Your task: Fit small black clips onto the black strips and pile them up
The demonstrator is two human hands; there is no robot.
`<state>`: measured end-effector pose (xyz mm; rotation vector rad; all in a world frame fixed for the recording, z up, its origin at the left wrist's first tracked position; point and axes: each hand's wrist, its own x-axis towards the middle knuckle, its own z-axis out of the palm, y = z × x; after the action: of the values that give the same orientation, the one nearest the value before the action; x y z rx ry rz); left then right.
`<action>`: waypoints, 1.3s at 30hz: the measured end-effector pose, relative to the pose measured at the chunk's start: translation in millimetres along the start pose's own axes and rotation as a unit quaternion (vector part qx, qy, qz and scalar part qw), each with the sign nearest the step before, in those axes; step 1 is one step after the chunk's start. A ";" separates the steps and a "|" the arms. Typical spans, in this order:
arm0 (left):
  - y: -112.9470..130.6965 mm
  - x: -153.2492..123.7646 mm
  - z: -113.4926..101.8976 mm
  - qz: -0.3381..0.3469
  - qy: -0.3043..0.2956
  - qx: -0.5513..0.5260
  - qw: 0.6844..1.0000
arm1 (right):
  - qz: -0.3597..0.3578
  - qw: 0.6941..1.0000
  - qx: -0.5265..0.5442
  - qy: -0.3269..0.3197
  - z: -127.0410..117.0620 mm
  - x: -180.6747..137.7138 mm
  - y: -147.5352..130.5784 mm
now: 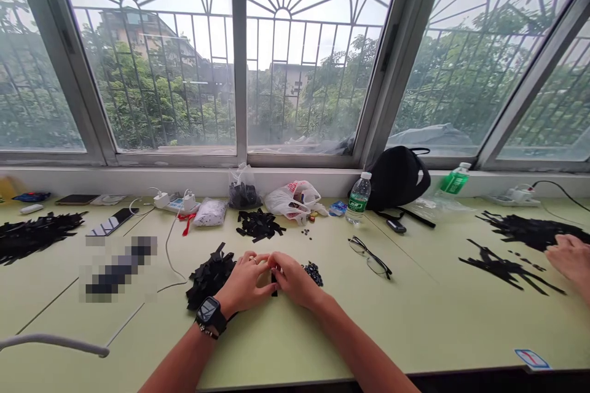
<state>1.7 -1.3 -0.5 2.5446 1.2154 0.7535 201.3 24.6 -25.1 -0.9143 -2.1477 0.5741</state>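
At lower centre, your left hand (246, 280) held thumb and forefinger apart by a black strip (274, 279). Your right hand (291, 276) curled above, its pinch unclear.

Nearer the wearer than the grip, a hand could pass over the smooth pale-green tabletop (276, 347). A heap of flat black strips (209, 276) blocks the grip's left, a mound of small shiny dark pieces (314, 274) its right.

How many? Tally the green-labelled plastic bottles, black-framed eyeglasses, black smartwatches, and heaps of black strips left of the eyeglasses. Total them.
Green-labelled plastic bottles: 2
Black-framed eyeglasses: 1
Black smartwatches: 1
Heaps of black strips: 3
Total: 7
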 end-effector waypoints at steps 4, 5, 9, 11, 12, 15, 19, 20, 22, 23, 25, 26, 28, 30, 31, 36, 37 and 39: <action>-0.8 0.0 0.4 0.004 0.001 -0.001 1.000 | 0.001 1.000 -0.007 0.010 -0.9 1.4 -0.8; -1.0 0.1 0.6 0.005 0.002 0.000 1.000 | 0.003 1.000 -0.009 0.010 -1.3 1.6 -1.2; -1.1 0.6 0.5 0.008 0.001 -0.002 1.000 | 0.009 1.000 -0.017 0.004 -2.6 1.7 -2.9; -0.7 0.8 0.1 0.010 0.001 -0.004 1.000 | 0.011 1.000 -0.015 0.001 -2.8 1.7 -3.4; -0.5 0.8 0.0 0.010 0.002 -0.005 1.000 | 0.012 1.000 -0.013 0.000 -2.9 1.6 -3.4; -0.1 0.7 0.2 0.011 0.004 -0.002 1.000 | 0.015 1.000 -0.004 0.001 -2.7 1.4 -2.7; -0.2 0.6 0.8 0.010 0.008 0.004 1.000 | 0.018 1.000 0.005 0.008 -1.5 1.3 -1.0; 0.0 0.7 0.7 0.009 0.008 0.005 1.000 | 0.019 1.000 0.006 0.009 -1.1 1.5 -0.6; 0.6 0.7 0.3 0.008 0.006 0.006 1.000 | 0.025 1.000 0.004 0.013 -0.1 2.2 0.0; 1.0 0.6 -0.1 0.007 0.005 0.007 1.000 | 0.027 1.000 0.002 0.015 0.3 2.6 0.1; 1.6 0.7 -0.8 0.005 0.003 0.008 1.000 | 0.030 0.999 -0.002 0.016 0.7 3.2 -0.1; 1.7 0.7 -1.2 0.003 0.002 0.009 1.000 | 0.031 0.999 -0.004 0.018 0.8 3.3 -0.4; 1.5 0.8 -1.7 0.001 -0.001 0.009 1.000 | 0.033 0.999 -0.008 0.022 0.6 3.1 -1.3; 0.8 1.0 -1.9 0.001 -0.006 0.006 1.000 | 0.036 0.999 -0.011 0.026 0.2 2.6 -2.3; 0.3 1.0 -2.0 0.001 -0.008 0.004 1.000 | 0.037 0.999 -0.011 0.026 0.0 2.4 -2.7; -1.0 0.7 -1.9 0.005 -0.008 0.001 1.000 | 0.053 0.998 0.000 0.016 0.5 2.9 -2.2; -1.1 0.6 -1.8 0.005 -0.008 0.001 1.000 | 0.058 0.998 0.003 0.015 0.8 3.1 -1.7; -1.3 0.5 -1.6 0.007 -0.007 0.000 1.000 | 0.069 0.998 0.010 0.012 1.7 3.7 -0.5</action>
<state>0.3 0.0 0.5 2.5561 1.1953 0.7359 198.0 26.9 -24.2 -1.0592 -2.0652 0.6476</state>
